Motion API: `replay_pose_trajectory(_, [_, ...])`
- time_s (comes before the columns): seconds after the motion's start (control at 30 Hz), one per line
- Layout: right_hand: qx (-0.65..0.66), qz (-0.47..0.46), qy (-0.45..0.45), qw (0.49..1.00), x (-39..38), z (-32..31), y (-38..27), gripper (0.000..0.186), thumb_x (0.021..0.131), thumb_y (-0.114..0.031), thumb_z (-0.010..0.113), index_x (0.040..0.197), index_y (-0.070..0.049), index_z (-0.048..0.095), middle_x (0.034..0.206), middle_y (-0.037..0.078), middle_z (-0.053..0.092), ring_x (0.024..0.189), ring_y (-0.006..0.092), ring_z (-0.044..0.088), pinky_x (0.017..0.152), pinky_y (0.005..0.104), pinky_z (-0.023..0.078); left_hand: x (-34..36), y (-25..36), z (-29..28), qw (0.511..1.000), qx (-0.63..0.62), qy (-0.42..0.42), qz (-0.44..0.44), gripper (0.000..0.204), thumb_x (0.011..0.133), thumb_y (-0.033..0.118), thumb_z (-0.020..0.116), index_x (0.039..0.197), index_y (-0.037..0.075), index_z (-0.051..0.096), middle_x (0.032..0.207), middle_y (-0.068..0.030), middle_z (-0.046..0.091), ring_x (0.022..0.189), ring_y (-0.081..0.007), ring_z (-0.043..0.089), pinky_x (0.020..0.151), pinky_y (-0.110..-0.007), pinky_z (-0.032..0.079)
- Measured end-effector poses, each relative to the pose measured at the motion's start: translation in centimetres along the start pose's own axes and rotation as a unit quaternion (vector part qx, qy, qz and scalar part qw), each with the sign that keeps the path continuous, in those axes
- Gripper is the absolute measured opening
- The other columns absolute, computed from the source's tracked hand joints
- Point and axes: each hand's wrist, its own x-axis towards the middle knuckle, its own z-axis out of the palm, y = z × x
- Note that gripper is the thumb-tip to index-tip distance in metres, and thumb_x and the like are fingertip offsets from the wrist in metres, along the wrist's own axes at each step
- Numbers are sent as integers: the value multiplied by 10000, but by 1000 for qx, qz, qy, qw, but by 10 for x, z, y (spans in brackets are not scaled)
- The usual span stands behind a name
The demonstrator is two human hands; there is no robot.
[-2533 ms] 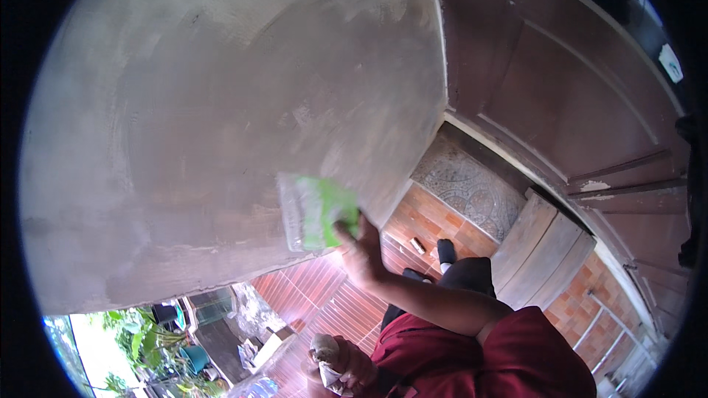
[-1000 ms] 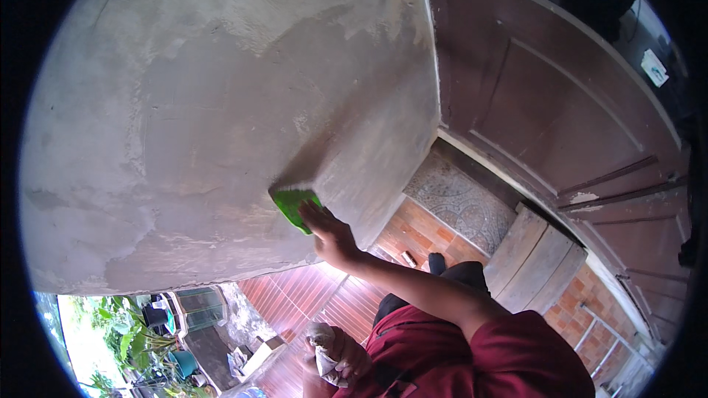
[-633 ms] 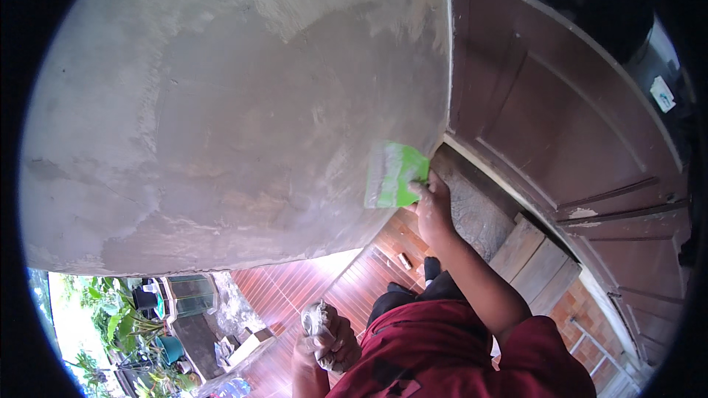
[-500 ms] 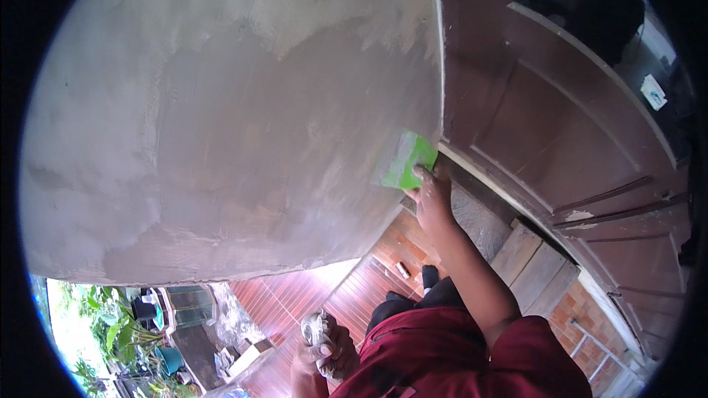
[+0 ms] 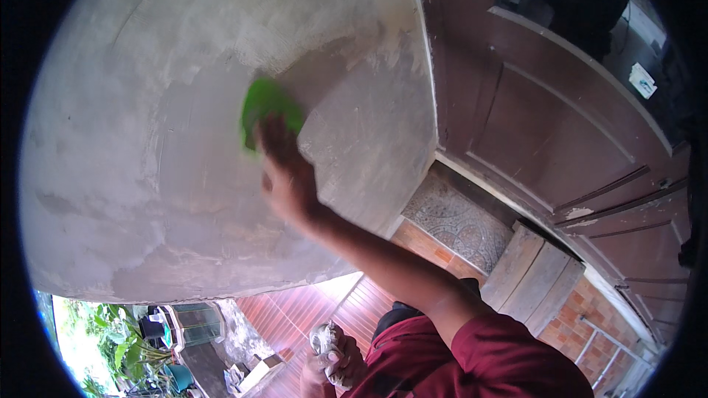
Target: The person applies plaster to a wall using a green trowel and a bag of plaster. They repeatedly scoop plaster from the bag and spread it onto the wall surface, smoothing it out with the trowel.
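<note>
My right hand [image 5: 291, 177] grips a flat green plastic scraper [image 5: 267, 99], slightly blurred by motion. The scraper lies against or very close to the grey plastered wall [image 5: 206, 206], over its darker, damp-looking patch. Low in the picture, the fingers of my left hand [image 5: 348, 357] wrap round a lump of pale grey filler paste [image 5: 324, 337], smeared over the fingers. Whether a bag or cloth is around that lump, I cannot make out.
A brown panelled door [image 5: 546, 125] bounds the wall on the right. Below it are a patterned slab [image 5: 461, 225] and a wooden plank step [image 5: 535, 273]. Reddish tiles [image 5: 276, 317] cover the floor. Plants [image 5: 129, 346] and a glass tank [image 5: 198, 324] stand at lower left.
My right hand has carried the green scraper leftward and up from beside the door edge to the middle of the wall. My left hand still holds the lump, low down.
</note>
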Motion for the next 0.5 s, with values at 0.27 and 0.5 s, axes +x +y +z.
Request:
replay_pose_trajectory(0.27, [108, 126, 61, 984, -88, -66, 26, 380, 771, 89, 553, 1148, 51, 590, 918, 202, 673, 726, 277, 688, 593, 327, 508, 5, -2, -2, 1000, 1, 19, -21, 271, 829, 245, 669, 769, 54, 486, 583, -91, 487, 453, -190, 486, 413, -344, 420])
replay_pose_trajectory(0.5, [-11, 252, 151, 956, -19, -60, 154, 449, 789, 52, 526, 1238, 41, 546, 980, 262, 653, 838, 377, 662, 691, 389, 521, 1, -4, -1, 999, 11, 42, -28, 265, 829, 227, 675, 771, 49, 488, 586, -93, 486, 453, -189, 483, 408, -343, 417])
